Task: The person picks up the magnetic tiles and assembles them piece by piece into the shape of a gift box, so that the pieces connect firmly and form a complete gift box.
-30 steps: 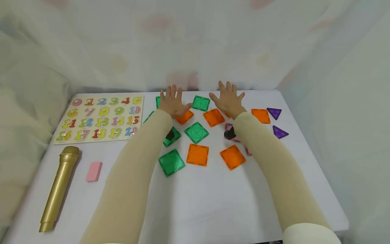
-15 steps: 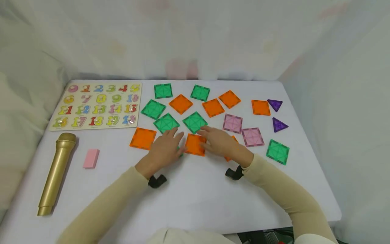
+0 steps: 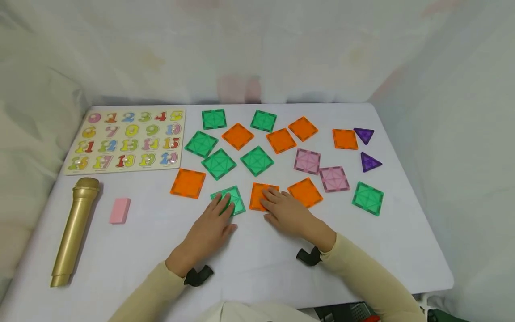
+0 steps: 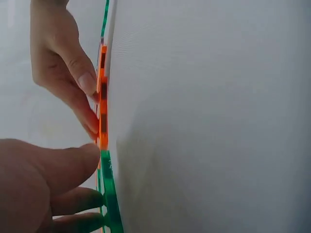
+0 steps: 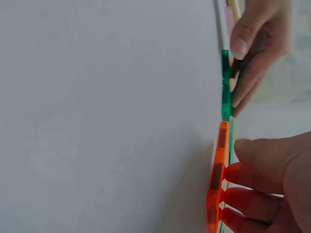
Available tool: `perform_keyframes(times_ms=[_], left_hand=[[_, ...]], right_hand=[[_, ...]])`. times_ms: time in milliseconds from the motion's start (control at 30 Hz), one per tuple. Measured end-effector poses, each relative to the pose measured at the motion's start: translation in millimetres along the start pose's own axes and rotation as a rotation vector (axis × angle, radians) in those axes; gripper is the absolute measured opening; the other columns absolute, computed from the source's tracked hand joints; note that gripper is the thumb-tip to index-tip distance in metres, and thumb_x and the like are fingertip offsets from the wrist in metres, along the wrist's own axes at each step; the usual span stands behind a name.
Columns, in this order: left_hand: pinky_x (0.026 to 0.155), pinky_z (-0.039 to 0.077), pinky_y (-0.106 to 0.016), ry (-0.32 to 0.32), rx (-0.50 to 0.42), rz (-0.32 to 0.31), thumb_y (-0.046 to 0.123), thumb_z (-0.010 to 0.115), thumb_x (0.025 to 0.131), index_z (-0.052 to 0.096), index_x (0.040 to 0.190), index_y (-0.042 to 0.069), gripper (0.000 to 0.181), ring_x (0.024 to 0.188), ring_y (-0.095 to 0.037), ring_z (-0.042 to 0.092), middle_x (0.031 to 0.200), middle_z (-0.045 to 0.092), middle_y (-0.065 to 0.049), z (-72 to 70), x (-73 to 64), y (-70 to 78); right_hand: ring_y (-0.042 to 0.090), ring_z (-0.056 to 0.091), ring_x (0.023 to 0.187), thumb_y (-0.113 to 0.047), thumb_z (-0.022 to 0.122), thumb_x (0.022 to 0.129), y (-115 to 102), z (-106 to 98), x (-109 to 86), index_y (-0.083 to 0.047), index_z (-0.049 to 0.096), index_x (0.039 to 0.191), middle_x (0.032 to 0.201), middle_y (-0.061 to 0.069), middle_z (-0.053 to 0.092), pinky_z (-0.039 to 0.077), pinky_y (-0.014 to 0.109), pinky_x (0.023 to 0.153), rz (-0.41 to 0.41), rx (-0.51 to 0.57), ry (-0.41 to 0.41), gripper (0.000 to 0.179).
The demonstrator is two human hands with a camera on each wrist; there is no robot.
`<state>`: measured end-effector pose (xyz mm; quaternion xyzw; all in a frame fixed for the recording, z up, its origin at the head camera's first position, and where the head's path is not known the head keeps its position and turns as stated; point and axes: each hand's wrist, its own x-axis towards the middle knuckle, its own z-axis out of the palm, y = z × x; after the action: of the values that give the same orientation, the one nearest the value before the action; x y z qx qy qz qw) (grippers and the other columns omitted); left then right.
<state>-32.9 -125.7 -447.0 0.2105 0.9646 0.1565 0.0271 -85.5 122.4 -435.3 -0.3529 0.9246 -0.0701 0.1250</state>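
My left hand [image 3: 209,230] rests its fingertips on a translucent green square magnetic tile [image 3: 238,201] near the middle of the table; its thumb lies off to the right. To the right, my right hand [image 3: 287,213] touches an orange square magnetic tile [image 3: 257,193] with its fingertips, covering part of it. A second orange tile [image 3: 306,191] lies just beyond the right hand. Seen edge-on in the right wrist view, the touched orange tile [image 5: 217,179] lies flat under the fingertips. The left wrist view shows the green tile [image 4: 112,194] flat beneath the left fingers.
Several green and orange square tiles lie farther back, among them a green one [image 3: 257,161]. Two pink tiles [image 3: 334,179] and two purple triangles [image 3: 369,162] are at right. A number puzzle board [image 3: 124,141], gold microphone [image 3: 74,232] and pink block [image 3: 120,210] sit left.
Both hands have drawn back from the table's far edge toward me and come down onto tiles. In the last half second the orange tile under the right hand has shifted slightly nearer.
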Motion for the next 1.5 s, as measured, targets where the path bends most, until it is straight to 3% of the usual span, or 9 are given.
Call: perform_keyframes(times_ms=[133, 300, 467, 700, 933, 1200, 1500], left_hand=[[0.113, 0.031, -0.051, -0.019, -0.036, 0.035, 0.028, 0.069, 0.088, 0.051, 0.136, -0.003, 0.059, 0.143, -0.04, 0.027, 0.151, 0.036, -0.02, 2.6, 1.2, 2.2], [0.114, 0.03, -0.049, -0.063, -0.014, 0.079, 0.033, 0.067, 0.089, 0.048, 0.138, -0.003, 0.064, 0.145, -0.039, 0.023, 0.154, 0.032, -0.018, 3.0, 6.5, 6.8], [0.114, 0.031, -0.047, -0.093, -0.003, 0.08, 0.034, 0.068, 0.089, 0.044, 0.141, -0.002, 0.068, 0.146, -0.037, 0.021, 0.156, 0.03, -0.015, -0.3, 8.5, 7.8], [0.113, 0.033, -0.048, -0.071, -0.033, 0.102, 0.032, 0.069, 0.089, 0.045, 0.14, -0.003, 0.067, 0.145, -0.038, 0.023, 0.154, 0.033, -0.015, 0.2, 7.4, 9.7], [0.114, 0.031, -0.048, -0.052, 0.01, 0.115, 0.029, 0.07, 0.088, 0.047, 0.138, -0.003, 0.065, 0.144, -0.039, 0.026, 0.153, 0.036, -0.016, 3.6, 11.3, 12.2], [0.115, 0.03, -0.047, -0.079, 0.027, 0.084, 0.028, 0.069, 0.089, 0.045, 0.141, -0.001, 0.064, 0.145, -0.036, 0.023, 0.155, 0.033, -0.013, 6.7, 10.3, 13.0], [0.115, 0.029, -0.049, -0.112, -0.062, 0.086, 0.029, 0.069, 0.089, 0.043, 0.142, 0.0, 0.066, 0.146, -0.036, 0.022, 0.156, 0.031, -0.013, 4.4, 6.1, 8.7]], right_hand=[[0.027, 0.032, 0.143, -0.031, 0.05, 0.1, -3.9, 5.2, -8.4, -0.008, 0.052, 0.138, 0.151, 0.009, 0.04, 0.031, 0.048, 0.114, -0.005, 0.076, 0.066, 0.045], [0.028, 0.034, 0.142, -0.03, 0.052, 0.099, -9.8, 7.3, -9.8, -0.005, 0.055, 0.134, 0.148, 0.011, 0.043, 0.031, 0.045, 0.115, -0.004, 0.153, 0.139, 0.043], [0.028, 0.032, 0.143, -0.03, 0.054, 0.098, -10.8, 9.4, -8.1, -0.003, 0.056, 0.133, 0.148, 0.011, 0.044, 0.029, 0.046, 0.116, 0.008, 0.205, 0.167, 0.044], [0.026, 0.026, 0.146, -0.029, 0.054, 0.098, -9.3, 15.9, -8.5, -0.002, 0.053, 0.136, 0.152, 0.011, 0.039, 0.024, 0.046, 0.118, 0.025, 0.186, 0.182, 0.047], [0.026, 0.024, 0.146, -0.029, 0.055, 0.098, -11.1, 18.6, -11.1, -0.001, 0.049, 0.138, 0.153, 0.011, 0.036, 0.024, 0.047, 0.118, 0.054, 0.152, 0.178, 0.05], [0.028, 0.026, 0.146, -0.033, 0.057, 0.096, -15.5, 21.3, -13.0, -0.001, 0.049, 0.138, 0.152, 0.011, 0.038, 0.027, 0.049, 0.116, 0.061, 0.095, 0.163, 0.053], [0.025, 0.028, 0.145, -0.038, 0.055, 0.096, -19.2, 22.8, -16.4, -0.005, 0.048, 0.141, 0.153, 0.009, 0.037, 0.027, 0.044, 0.117, 0.077, 0.064, 0.136, 0.056]])
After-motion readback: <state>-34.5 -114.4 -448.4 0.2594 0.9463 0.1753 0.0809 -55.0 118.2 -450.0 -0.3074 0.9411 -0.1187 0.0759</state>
